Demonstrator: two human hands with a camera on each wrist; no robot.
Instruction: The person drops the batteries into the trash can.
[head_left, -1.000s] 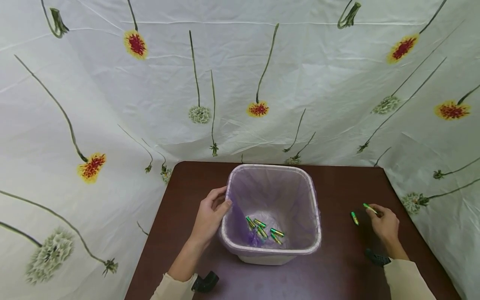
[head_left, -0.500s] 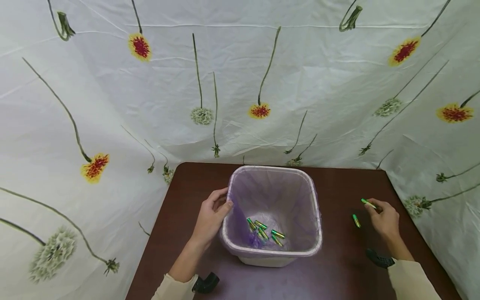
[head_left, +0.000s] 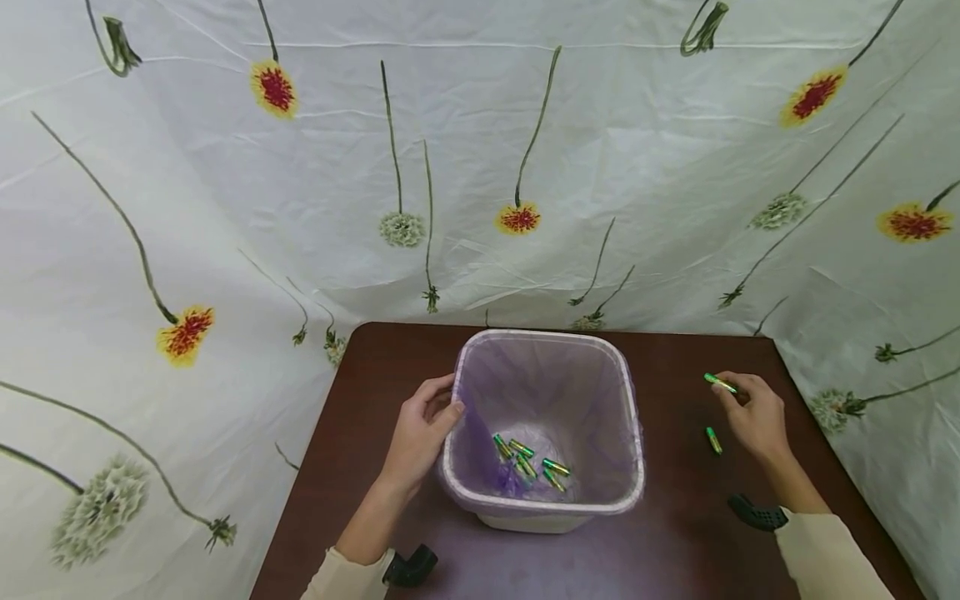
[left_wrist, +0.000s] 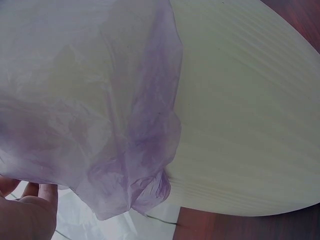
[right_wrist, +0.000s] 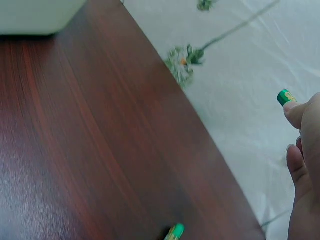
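A white trash bin [head_left: 542,335] lined with a thin purple bag [left_wrist: 150,115] stands upright on the table. Several green-and-gold batteries [head_left: 556,466] lie loose on its bottom. My left hand [head_left: 420,433] grips the bin's left rim, thumb on the inner side and fingers outside over the bag. Right of the bin, my right hand [head_left: 756,417] pinches one battery [head_left: 721,382] between thumb and fingers, held above the table; its green end pokes out past the thumb in the right wrist view. Another battery [head_left: 713,441] lies on the table just left of that hand.
The dark brown wooden table [head_left: 675,533] ends at a right edge close beyond my right hand. A white cloth [head_left: 337,167] printed with flowers hangs behind and at both sides. Black wrist straps [head_left: 756,513] sit on both forearms.
My right hand, with the battery pinched in it, has moved up and slightly left, away from the battery on the table. The left hand keeps its hold on the rim.
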